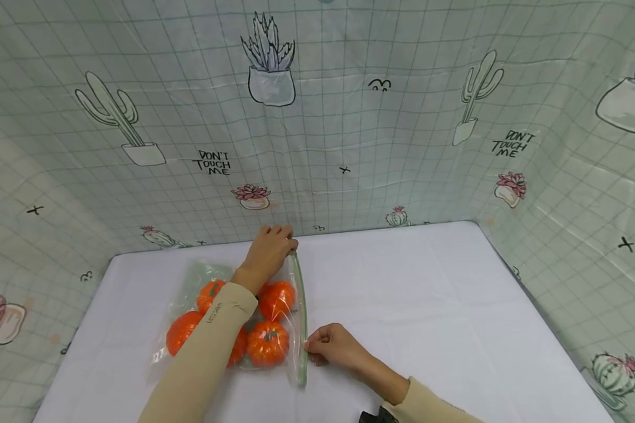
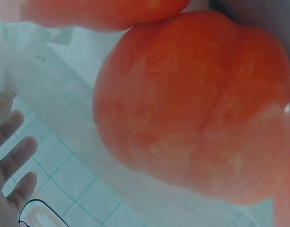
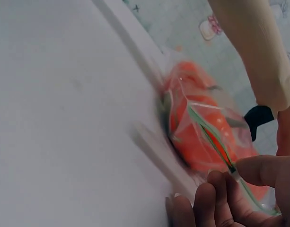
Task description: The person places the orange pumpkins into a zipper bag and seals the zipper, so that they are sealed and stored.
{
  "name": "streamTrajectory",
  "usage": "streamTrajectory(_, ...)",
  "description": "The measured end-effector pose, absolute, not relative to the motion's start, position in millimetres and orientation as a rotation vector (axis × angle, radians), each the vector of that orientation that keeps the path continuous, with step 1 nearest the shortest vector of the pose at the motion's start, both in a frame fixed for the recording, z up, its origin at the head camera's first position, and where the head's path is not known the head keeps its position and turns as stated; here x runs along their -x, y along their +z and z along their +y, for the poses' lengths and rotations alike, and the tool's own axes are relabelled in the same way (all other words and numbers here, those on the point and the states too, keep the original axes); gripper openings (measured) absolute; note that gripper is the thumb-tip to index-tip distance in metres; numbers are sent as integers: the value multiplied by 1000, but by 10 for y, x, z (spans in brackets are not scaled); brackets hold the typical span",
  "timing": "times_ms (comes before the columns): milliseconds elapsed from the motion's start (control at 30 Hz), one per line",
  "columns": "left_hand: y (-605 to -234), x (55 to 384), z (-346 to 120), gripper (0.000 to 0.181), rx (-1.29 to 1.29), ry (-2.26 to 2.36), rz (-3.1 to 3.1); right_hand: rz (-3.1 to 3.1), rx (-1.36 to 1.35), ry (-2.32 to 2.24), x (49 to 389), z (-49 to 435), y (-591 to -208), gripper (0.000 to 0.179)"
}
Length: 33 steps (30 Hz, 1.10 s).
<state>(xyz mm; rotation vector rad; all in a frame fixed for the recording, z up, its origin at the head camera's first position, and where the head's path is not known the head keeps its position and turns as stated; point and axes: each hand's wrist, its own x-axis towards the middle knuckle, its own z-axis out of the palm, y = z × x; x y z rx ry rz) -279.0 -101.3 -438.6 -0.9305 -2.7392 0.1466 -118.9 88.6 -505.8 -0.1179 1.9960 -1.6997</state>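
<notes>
A clear zip bag (image 1: pixel 203 273) lies on the white table with several orange pumpkins (image 1: pixel 268 343) inside. Its green zip strip (image 1: pixel 300 294) runs along the right side. At the strip's far end, my left hand (image 1: pixel 272 247) pinches the bag's corner, its forearm crossing over the bag and hiding part of the pumpkins. Near the close end, my right hand (image 1: pixel 334 346) pinches the strip between thumb and fingers. The right wrist view shows a small pale slider (image 3: pixel 235 175) there, and the strip gapes on one side of it. One pumpkin (image 2: pixel 192 109) fills most of the left wrist view.
White cloth covers the table (image 1: pixel 413 305). A grid-patterned curtain (image 1: pixel 317 135) with cactus drawings hangs behind and at both sides. A black strap piece (image 1: pixel 379 416) shows by the right sleeve.
</notes>
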Motion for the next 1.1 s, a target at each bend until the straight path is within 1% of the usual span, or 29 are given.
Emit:
streamTrajectory(233,-4377,2822,-1030,15,886,166,-2733,1861,103,-1746,1080,895,-5053,16)
streamTrajectory(467,-4386,2817,-1039,12,851,134,-2728,1803,108,-1759,1003,910,-5049,14)
streamTrajectory(700,-4389,2805,-1044,14,822,131,-2750,1800,117,-1739,918,923,-5032,12)
streamTrajectory(1100,-4435,2779,-1044,13,788,109,-2739,1843,141,-1703,930,952,-5113,11)
